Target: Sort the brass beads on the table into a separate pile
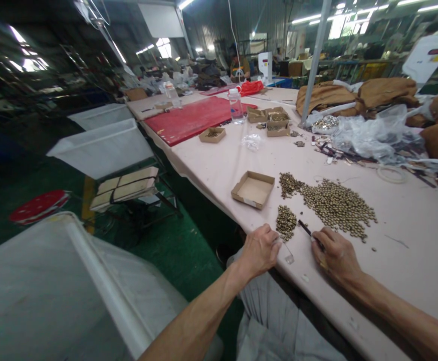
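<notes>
My left hand (261, 248) rests curled at the table's near edge, fingers closed beside a small heap of brass buttons (285, 222); what it holds is hidden. My right hand (334, 253) is closed on a thin dark tool (309, 231) whose tip points at that small heap. A much larger spread of brass buttons (334, 203) lies just beyond my right hand. An empty shallow cardboard box (252, 189) sits left of the buttons. A small clear plastic piece (288, 257) lies between my hands.
The long pale table (219, 165) also bears more small cardboard boxes (273, 120) of parts, a clear bottle (236, 105), a red mat (192, 119), crumpled plastic bags (373, 135) and brown garments (358, 95). White bins (102, 145) and a stool stand left. A person works far back.
</notes>
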### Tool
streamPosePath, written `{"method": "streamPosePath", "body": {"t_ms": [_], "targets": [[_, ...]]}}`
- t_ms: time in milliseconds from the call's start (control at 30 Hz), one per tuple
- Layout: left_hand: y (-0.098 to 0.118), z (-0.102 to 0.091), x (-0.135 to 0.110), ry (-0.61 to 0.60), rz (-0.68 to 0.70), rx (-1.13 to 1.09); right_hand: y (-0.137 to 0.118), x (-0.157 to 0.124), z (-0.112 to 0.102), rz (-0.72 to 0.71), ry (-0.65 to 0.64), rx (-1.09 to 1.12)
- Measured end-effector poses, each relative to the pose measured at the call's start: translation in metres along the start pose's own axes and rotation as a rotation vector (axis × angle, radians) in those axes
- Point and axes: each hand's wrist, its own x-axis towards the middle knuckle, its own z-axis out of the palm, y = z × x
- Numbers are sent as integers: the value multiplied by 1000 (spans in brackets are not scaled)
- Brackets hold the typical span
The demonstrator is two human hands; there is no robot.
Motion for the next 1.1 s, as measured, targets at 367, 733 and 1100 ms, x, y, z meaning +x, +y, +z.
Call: {"method": "streamPosePath", "body": {"t_ms": [367,733,1100], "targets": [[-1,1,-1,-11,3,1,29,44,6,121,45,-97],[0,2,-1,-10,-14,15,-11,2,1,-34,-21,111],[-1,1,0,-11,1,-9,3,0,-2,6,20,60]]}}
